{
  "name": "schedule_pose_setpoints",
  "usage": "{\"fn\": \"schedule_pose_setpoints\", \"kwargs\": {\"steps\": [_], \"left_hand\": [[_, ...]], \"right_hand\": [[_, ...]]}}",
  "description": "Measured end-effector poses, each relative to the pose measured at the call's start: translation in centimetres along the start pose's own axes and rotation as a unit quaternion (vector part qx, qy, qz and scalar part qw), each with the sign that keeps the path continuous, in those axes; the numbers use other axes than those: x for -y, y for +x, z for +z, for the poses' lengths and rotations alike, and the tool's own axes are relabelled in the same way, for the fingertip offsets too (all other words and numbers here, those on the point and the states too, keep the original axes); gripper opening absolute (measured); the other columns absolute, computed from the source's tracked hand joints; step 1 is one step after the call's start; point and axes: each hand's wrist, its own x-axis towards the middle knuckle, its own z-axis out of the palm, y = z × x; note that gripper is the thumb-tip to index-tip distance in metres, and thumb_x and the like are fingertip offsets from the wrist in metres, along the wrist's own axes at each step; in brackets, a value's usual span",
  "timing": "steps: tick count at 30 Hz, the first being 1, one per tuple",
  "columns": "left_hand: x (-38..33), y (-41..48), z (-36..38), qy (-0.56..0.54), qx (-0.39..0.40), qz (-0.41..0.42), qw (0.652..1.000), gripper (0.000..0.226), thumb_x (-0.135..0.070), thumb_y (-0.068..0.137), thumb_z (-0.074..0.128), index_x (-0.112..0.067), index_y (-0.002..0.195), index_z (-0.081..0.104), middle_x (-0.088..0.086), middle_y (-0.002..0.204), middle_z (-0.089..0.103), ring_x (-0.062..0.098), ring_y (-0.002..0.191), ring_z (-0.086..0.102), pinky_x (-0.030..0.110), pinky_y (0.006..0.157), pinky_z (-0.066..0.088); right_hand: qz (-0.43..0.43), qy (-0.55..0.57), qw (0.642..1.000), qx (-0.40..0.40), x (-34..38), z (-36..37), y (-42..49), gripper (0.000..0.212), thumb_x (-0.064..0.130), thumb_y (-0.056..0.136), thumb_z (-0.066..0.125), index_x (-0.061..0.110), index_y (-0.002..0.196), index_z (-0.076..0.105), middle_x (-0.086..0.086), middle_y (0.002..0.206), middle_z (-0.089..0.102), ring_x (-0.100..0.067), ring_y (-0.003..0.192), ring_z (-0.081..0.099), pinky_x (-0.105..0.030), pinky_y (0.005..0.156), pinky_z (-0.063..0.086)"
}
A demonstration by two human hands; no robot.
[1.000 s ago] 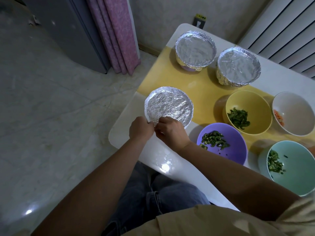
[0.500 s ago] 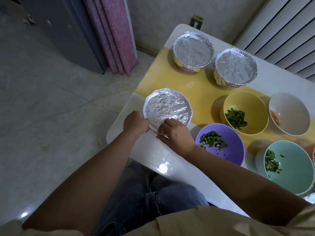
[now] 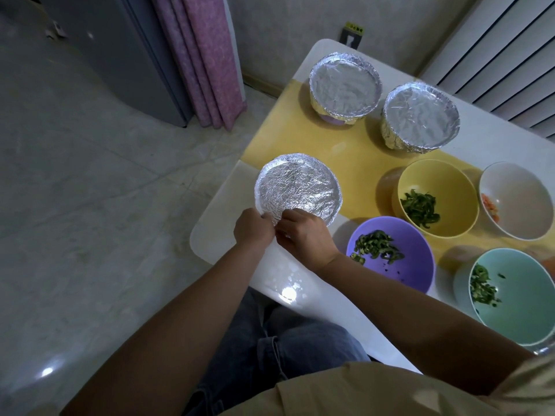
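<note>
On the white table (image 3: pixel 216 235), the left wrapped bowl (image 3: pixel 345 85) and right wrapped bowl (image 3: pixel 420 121) are sitting finished at the far end. You're crimping the third foil bowl (image 3: pixel 297 190) at the near-left corner, with the curled fingers of your left hand (image 3: pixel 252 228) and right hand (image 3: pixel 303 232) pinching its near rim. The yellow bowl (image 3: pixel 444 178), purple bowl (image 3: pixel 414 265), white bowl (image 3: pixel 522 199) and teal bowl (image 3: pixel 528 295) are waiting uncovered.

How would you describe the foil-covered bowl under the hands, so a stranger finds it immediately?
Start at the white table with the yellow mat. On its near left corner stands a round bowl covered with crinkled silver foil. Unlike the two foil-covered bowls farther back, it is pinched at its near rim by the left hand and right hand.
</note>
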Motion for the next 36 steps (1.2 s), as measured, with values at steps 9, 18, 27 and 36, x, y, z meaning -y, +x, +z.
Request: {"fn": "schedule_pose_setpoints", "kwargs": {"steps": [9,18,27,36], "left_hand": [[-0.6,-0.2,-0.9,-0.088,0.140,-0.055,0.985,0.023,-0.003,0.090,0.048,0.010,0.099,0.064,0.020,0.080,0.070,0.036,0.081,0.073,0.043,0.087,0.058],[-1.4,0.7,-2.5,-0.052,0.137,-0.026,0.989,0.022,0.001,0.088,0.044,-0.002,0.078,0.062,0.022,0.077,0.069,0.039,0.082,0.072,0.051,0.085,0.058],[-2.0,-0.1,-3.1,-0.040,0.122,-0.031,0.991,0.026,-0.009,0.089,0.041,0.000,0.101,0.063,0.016,0.079,0.073,0.036,0.080,0.073,0.040,0.075,0.054],[-0.8,-0.9,-1.0,-0.070,0.133,-0.093,0.984,0.027,-0.012,0.088,0.054,0.007,0.105,0.064,0.021,0.085,0.074,0.033,0.080,0.073,0.042,0.088,0.057]], "right_hand": [[0.014,0.003,1.000,-0.012,0.3,-0.1,0.0,0.017,0.010,0.079,0.061,0.007,0.063,0.060,-0.007,0.065,0.052,-0.028,0.056,0.053,-0.030,0.042,0.041],[0.035,-0.017,0.999,0.027,-0.3,-0.9,-0.4,0.031,0.019,0.063,0.087,0.008,0.081,0.065,-0.008,0.076,0.057,-0.029,0.067,0.056,-0.029,0.056,0.041],[0.027,-0.013,1.000,0.005,-0.2,-0.1,0.1,0.013,0.005,0.070,0.070,0.007,0.064,0.059,-0.008,0.063,0.053,-0.030,0.055,0.053,-0.031,0.045,0.043],[-0.014,0.006,1.000,0.000,0.0,-0.3,0.3,0.022,0.015,0.079,0.050,0.009,0.064,0.066,-0.007,0.063,0.052,-0.028,0.054,0.052,-0.026,0.044,0.037]]}}
